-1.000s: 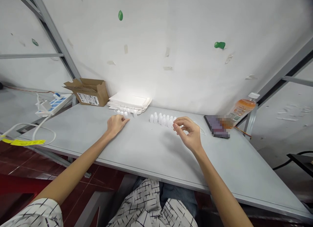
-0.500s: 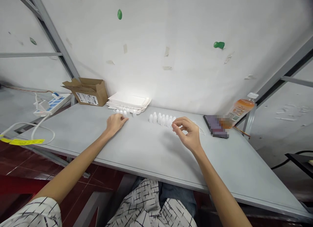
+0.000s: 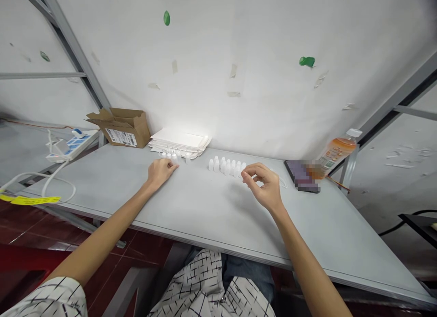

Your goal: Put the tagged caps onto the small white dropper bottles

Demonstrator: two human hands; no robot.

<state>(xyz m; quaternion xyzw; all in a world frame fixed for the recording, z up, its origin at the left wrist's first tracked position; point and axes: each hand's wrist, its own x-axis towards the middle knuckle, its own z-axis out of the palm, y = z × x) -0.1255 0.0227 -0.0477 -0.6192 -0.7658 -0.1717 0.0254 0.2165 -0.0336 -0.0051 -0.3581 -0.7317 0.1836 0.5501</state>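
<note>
On the left, my left hand (image 3: 159, 174) rests on the table with its fingers curled together. It is beside a cluster of small white dropper-tipped pieces (image 3: 174, 157); its fingertips hide whatever they may hold. My right hand (image 3: 264, 182) is held just above the table, thumb and forefinger closed in a pinch, and I cannot make out anything between them. Several small white bottles (image 3: 216, 164) stand upright in a group just left of the right fingertips. That hand partly covers the group's right end. A thin clear-white strip (image 3: 283, 182) lies behind the right hand.
The grey table (image 3: 205, 207) runs along a white wall. An open cardboard box (image 3: 128, 130) and a stack of white sheets (image 3: 180, 140) are at the back left. A phone (image 3: 300, 173) and a drink bottle (image 3: 336, 153) lie right. A power strip (image 3: 77, 144) with cables is far left.
</note>
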